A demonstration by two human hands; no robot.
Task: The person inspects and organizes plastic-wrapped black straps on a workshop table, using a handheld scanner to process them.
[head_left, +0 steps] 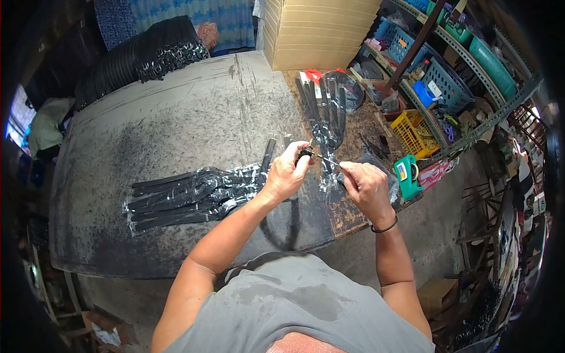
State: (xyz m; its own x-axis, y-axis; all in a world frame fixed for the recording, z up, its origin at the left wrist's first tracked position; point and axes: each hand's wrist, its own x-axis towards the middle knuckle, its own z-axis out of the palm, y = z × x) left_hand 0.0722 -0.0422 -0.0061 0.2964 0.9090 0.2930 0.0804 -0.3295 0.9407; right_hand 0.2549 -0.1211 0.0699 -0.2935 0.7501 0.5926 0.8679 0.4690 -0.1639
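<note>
My left hand [286,170] pinches a small black piece [305,153] at the end of a dark strap, which seems to loop down toward the table's front edge. Close by on the right, my right hand [365,183] is closed on a thin metal tool [327,160] whose far end reaches the black piece. Flat black strips in clear wrapping [176,197] lie on the grey table left of my hands. More black strips [323,109] lie beyond my hands on the brown board.
A green tape dispenser [408,177] stands right of my right hand. Beyond it are a yellow basket [415,134] and shelves with blue baskets [441,85]. Cardboard [326,35] stands at the back. Bundled black strips [147,56] are piled at the back left.
</note>
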